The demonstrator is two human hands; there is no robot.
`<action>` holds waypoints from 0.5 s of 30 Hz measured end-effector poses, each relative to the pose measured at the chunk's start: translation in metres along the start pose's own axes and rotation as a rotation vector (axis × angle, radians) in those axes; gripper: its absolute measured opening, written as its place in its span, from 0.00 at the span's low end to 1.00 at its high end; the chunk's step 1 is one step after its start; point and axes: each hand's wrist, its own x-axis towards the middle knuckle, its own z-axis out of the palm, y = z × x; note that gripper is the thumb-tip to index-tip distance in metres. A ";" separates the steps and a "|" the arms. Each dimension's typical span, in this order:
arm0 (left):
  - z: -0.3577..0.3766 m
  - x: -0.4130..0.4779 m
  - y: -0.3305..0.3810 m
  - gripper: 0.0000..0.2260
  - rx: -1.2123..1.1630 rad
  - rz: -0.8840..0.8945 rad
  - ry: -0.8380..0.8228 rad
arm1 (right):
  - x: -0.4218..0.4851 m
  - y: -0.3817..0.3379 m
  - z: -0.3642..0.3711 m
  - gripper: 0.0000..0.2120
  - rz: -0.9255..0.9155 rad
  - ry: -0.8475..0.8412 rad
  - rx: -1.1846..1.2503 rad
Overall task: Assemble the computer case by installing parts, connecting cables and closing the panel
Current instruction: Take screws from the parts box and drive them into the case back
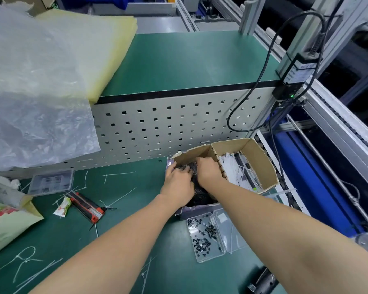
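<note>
A cardboard box [253, 153] with two compartments stands on the green mat below the perforated panel. The left compartment holds a glossy black bag or bundle [200, 196], and both my hands are in it. My left hand [176, 183] grips the black bundle near the box's left wall, thumb by the rim. My right hand [208, 172] digs into the same bundle with fingers bent down and tips hidden. White cable ties [236, 172] fill the right compartment. A clear tray of small black screws [204, 236] lies just in front of the box.
A red-and-black utility knife [86, 205], a clear lidded case [50, 182] and loose white cable ties [119, 197] lie to the left. Behind stands a perforated panel [168, 124] under a green shelf [189, 60] with plastic sheeting [30, 81]. A black cable [263, 66] hangs at right; a screwdriver [263, 281] lies near me.
</note>
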 end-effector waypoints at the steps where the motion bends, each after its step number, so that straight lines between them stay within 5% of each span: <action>1: 0.000 0.000 0.000 0.21 -0.001 -0.003 0.004 | 0.000 0.001 0.000 0.07 -0.012 -0.014 -0.013; 15: 0.003 -0.003 0.000 0.21 -0.009 -0.010 0.011 | 0.005 -0.001 -0.004 0.08 0.011 -0.148 -0.103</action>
